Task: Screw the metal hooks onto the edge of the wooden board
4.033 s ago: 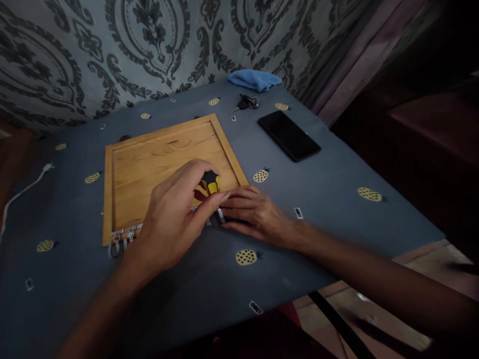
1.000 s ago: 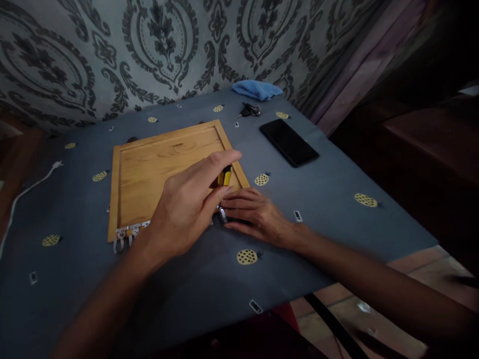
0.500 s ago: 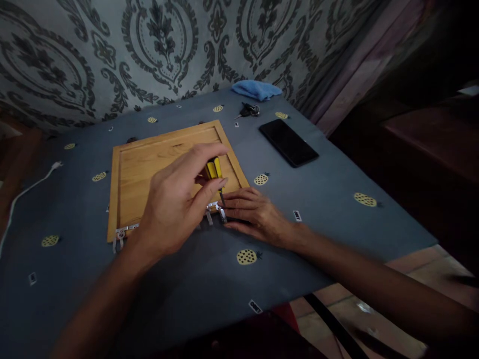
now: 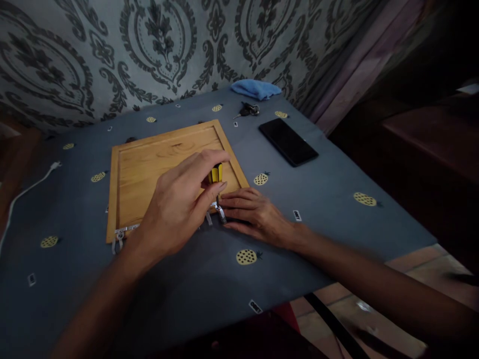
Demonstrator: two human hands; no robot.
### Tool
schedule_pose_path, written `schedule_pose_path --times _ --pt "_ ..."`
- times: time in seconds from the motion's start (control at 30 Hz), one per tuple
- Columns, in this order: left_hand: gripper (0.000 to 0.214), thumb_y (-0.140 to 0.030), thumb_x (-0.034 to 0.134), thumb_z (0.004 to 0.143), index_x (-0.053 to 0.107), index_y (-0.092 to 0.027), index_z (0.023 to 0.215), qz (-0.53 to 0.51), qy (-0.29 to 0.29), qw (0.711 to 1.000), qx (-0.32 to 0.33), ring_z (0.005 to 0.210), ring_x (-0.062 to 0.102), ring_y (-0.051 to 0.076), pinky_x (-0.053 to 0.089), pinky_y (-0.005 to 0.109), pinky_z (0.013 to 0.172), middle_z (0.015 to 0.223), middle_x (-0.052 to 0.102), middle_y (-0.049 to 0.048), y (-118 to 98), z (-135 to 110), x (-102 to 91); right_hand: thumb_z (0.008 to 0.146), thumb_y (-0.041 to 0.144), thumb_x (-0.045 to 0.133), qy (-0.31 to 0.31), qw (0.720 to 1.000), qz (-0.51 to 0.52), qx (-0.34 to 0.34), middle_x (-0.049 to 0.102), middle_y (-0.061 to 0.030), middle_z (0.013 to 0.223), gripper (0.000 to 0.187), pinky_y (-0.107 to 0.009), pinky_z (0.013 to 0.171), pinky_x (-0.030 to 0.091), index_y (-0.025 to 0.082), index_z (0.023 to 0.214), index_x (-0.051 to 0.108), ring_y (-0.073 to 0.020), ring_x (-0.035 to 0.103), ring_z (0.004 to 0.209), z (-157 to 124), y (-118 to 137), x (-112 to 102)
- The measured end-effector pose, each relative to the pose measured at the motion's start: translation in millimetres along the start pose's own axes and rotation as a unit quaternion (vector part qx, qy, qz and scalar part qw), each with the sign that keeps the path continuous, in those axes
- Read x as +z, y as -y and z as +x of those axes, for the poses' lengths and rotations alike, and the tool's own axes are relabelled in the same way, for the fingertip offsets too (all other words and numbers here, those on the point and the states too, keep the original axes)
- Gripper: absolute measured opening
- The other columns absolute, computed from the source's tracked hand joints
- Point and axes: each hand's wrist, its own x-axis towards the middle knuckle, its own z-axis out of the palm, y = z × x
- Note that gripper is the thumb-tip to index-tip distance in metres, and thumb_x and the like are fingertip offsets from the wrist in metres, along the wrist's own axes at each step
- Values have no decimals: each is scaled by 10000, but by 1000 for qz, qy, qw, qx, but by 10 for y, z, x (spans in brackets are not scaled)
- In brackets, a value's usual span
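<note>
A wooden board point(image 4: 157, 169) with a raised frame lies on the blue tablecloth point(image 4: 318, 199). Metal hooks point(image 4: 119, 235) are fixed along its near edge. My left hand point(image 4: 179, 209) is closed round a yellow and black screwdriver point(image 4: 215, 173), held nearly upright with its tip at a metal hook point(image 4: 220, 213) on the board's near right corner. My right hand point(image 4: 254, 214) lies with fingers together, pressing that hook and the board's edge down.
A black phone point(image 4: 288, 141) lies to the right of the board. Keys point(image 4: 247, 109) and a blue cloth point(image 4: 256, 89) sit at the far edge by the patterned wall. A white cable point(image 4: 26, 192) runs along the left. The table's edge drops off at right and front.
My left hand has turned and shifted the screwdriver about over the hook, from leaning right to nearly upright. My right hand and the board have stayed put.
</note>
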Motion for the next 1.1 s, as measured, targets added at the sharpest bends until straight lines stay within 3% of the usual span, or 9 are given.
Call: schedule_pose_path --times 0.4,0.7,0.87,1.1 --pt "320 -90 620 930 588 -148 1243 26 9 1000 14 843 681 122 587 256 780 1035 688 37 -20 -8 33 996 330 615 -15 1000 -4 -12 766 -100 1178 272 -462 963 558 146 1164 724 -266 684 1173 2 3 10" --pt "260 -85 659 904 649 -127 1161 44 -34 998 38 811 684 132 587 250 728 941 721 42 -55 -16 46 1008 351 591 -18 1000 -5 -11 770 -85 1163 278 -462 970 552 187 1187 725 -253 679 1181 -2 -8 13" --pt "328 -77 635 920 609 -201 1222 13 -16 999 24 895 711 109 595 231 829 1090 729 2 -37 -25 4 1008 349 591 -13 1000 -1 -3 772 -86 1154 278 -448 973 548 192 1195 725 -244 677 1182 7 5 -2" --pt "279 -91 590 946 611 -181 1210 -57 26 998 10 960 701 119 584 238 857 1071 719 24 -25 -1 -10 999 329 608 -11 1000 1 -9 771 -91 1155 256 -461 968 553 176 1163 731 -253 683 1174 11 5 -8"
